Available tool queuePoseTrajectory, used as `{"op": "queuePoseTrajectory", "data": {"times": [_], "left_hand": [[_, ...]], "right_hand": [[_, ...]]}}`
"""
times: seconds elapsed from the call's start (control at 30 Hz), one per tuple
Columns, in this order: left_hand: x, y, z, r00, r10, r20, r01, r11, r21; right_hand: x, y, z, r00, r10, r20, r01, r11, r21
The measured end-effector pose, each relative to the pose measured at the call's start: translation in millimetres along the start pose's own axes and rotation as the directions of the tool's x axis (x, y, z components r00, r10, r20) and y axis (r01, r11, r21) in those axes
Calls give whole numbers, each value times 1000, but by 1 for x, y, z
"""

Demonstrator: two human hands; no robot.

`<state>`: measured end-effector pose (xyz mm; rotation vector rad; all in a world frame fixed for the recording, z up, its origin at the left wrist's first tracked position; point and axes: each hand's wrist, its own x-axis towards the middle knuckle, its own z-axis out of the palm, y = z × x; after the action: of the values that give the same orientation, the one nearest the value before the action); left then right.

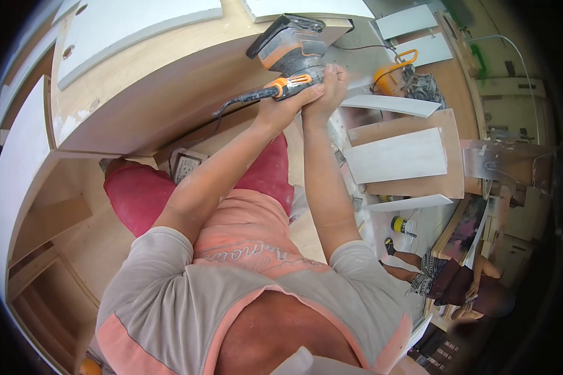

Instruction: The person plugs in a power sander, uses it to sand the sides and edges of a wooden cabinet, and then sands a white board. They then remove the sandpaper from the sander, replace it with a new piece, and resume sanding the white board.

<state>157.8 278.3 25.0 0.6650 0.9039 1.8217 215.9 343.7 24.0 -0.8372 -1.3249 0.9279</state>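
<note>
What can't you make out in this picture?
All in the head view:
- Sander's sanding face: turned away from the camera.
- Left hand's fingertips: hidden by the sander.
- Shirt lettering: broken up by folds.
- Co-worker's hands: contents too small.
- Orange object, bottom left: cut off by the edge.

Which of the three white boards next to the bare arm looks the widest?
The middle one, lying on the brown board. The top one and bottom one look like thin strips.
</note>
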Motion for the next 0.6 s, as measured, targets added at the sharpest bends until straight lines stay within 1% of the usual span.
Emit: {"op": "queuePoseTrajectory", "data": {"times": [0.03, 0.07, 0.1, 0.13, 0.17, 0.2, 0.27, 0.3, 0.37, 0.4, 0.47, 0.57, 0.6], "left_hand": [[-2, -1, -2, 1000, -18, 12, 18, 1000, 6], [-4, -1, -5, 999, -35, 20, 34, 999, 10], [-5, -1, -6, 1000, -27, 11, 27, 1000, 5], [-6, 0, -7, 1000, 9, 11, -9, 1000, 8], [-7, 1, -8, 999, 44, 12, -44, 999, 9], [-10, 5, -9, 999, 51, 3, -51, 999, 3], [-18, 14, -14, 998, 70, -5, -70, 997, -41], [-21, 15, -19, 997, 76, -17, -77, 996, -47], [-26, 18, -29, 997, 77, 28, -78, 997, 16], [-29, 19, -35, 996, 84, 13, -84, 996, 14], [-37, 19, -45, 992, 118, 34, -118, 993, -14], [-45, 2, -69, 984, 174, -44, -173, 985, 25], [-49, 4, -74, 984, 173, -49, -171, 985, 26]], "right_hand": [[-4, 4, 0, 991, -136, 1, 135, 981, -137], [-7, 6, 1, 963, -268, 27, 265, 926, -269], [-8, 1, 5, 962, -270, 39, 270, 926, -265], [-9, -6, 8, 993, -111, -28, 108, 988, -109], [-10, -13, 12, 996, 61, -66, -58, 997, 56], [-12, -21, 15, 997, 59, -53, -56, 997, 54], [-18, -33, 21, 1000, -27, -16, 27, 1000, -14], [-21, -32, 23, 1000, -27, -2, 27, 1000, -15], [-26, -26, 23, 982, -177, 65, 180, 983, -37], [-30, -25, 25, 981, -176, 80, 179, 983, -32], [-41, -24, 28, 976, -189, 111, 198, 978, -70], [-64, -26, 37, 968, -165, 189, 180, 981, -66], [-70, -25, 38, 963, -145, 226, 159, 986, -45]]}}
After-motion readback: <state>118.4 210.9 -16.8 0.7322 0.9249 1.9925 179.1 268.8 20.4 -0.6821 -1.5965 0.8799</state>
